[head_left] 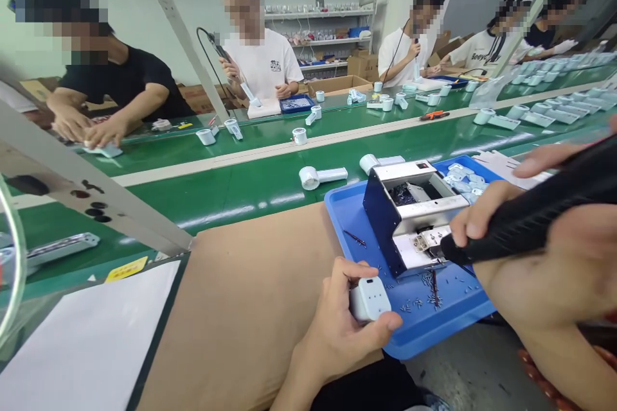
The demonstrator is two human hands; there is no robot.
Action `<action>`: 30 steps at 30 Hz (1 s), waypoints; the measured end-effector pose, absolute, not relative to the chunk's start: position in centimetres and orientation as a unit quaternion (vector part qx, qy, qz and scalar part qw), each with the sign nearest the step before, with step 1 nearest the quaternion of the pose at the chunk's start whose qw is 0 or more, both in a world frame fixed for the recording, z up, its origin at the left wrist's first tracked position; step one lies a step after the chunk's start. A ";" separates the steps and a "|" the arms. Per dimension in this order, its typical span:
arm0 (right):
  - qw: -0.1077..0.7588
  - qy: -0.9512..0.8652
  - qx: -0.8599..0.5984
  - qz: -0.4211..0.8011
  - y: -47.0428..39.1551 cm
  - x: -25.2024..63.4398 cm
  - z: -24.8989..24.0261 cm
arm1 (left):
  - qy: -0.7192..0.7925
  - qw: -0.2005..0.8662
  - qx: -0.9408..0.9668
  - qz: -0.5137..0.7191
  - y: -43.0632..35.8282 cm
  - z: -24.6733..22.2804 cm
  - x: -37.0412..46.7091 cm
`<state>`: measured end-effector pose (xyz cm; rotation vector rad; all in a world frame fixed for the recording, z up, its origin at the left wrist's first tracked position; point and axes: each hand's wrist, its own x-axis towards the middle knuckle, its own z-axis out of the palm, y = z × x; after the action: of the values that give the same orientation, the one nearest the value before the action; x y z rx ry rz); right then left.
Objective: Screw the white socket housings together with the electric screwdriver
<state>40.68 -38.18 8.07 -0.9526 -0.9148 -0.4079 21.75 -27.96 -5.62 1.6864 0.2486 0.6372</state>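
Note:
My left hand (337, 327) is closed round a pale blue plastic housing (371, 300), whose end face with a slot and small holes points up toward me. A black electric screwdriver (540, 205) is gripped in my right hand (525, 263). Its tip reaches the front of a screw feeder (414, 205), a metal box with dark screws inside. The feeder stands in a blue tray (344, 218), where loose screws (429, 289) and dark driver bits (355, 238) lie. Part of the screwdriver's rear runs out of the frame at the right.
Brown cardboard (231, 302) covers the bench, with white paper (96, 334) to its left. Beyond runs a green conveyor (241, 186) carrying pale blue parts (322, 177). A second blue tray (463, 167) holds small covers. Several co-workers sit across the line. A metal post (96, 173) rises at left.

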 end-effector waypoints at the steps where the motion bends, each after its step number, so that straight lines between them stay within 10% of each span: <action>1: 0.771 -0.442 -0.420 -0.183 -37.9 41.5 7.4 | 0.111 0.613 0.733 0.274 -27.9 -5.6 21.7; 30: 0.766 -0.449 -0.447 -0.109 -39.4 44.7 4.6 | 0.093 0.666 0.712 0.201 -27.6 -4.4 21.9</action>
<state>44.73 -39.44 4.56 -0.9701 -0.9747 -0.2373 21.88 -27.59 -4.39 1.6083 0.2106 0.4531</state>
